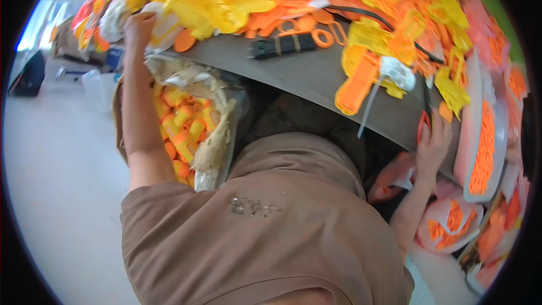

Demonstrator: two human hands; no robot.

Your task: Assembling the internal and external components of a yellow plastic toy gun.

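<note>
My left hand (139,26) is reached out to the far left edge of the table, its fingers curled closed. Whatever it may hold is hidden; a clear plastic bag (164,25) and a round orange piece (184,40) lie beside it. On the right, my right hand (433,142) rests at the table's edge, fingers around a tool with a red handle (422,124) and a dark, narrow front end. A small orange piece (445,112) sits by its fingertips. Nearby lies a long orange plastic part (358,83) with a white tag-like wrap (397,73) and a pale strip (368,110).
A heap of yellow and orange plastic parts (226,5) covers the grey table's (226,51) far side. A black banded object (282,47) lies in front. Below left stands an open sack (217,135) of yellow-orange pieces. At right, a long bin (480,192) holds orange rings, above a bag (451,223).
</note>
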